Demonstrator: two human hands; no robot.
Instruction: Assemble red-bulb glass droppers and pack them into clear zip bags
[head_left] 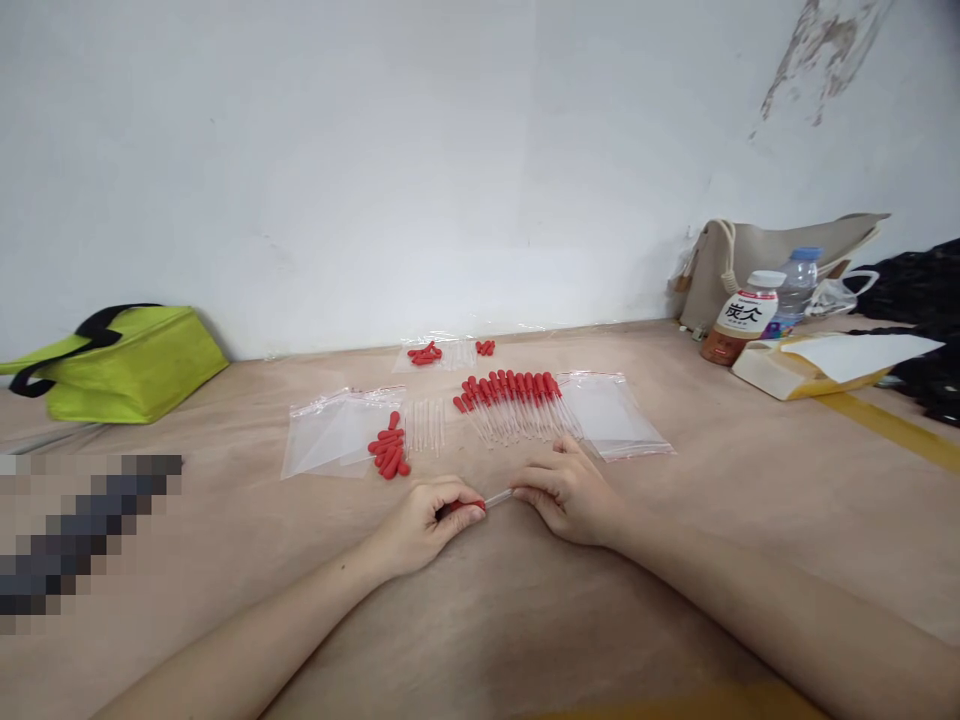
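Lower centre of frame: your left hand grips a red bulb between thumb and fingers; your right hand pinches the clear tube that meets it, fingertips at the tube's far end. Centre: row of red-topped droppers above your right hand. Left of centre: loose bulbs beside bare tubes. Far left: green bag. Right: brown drink bottle.
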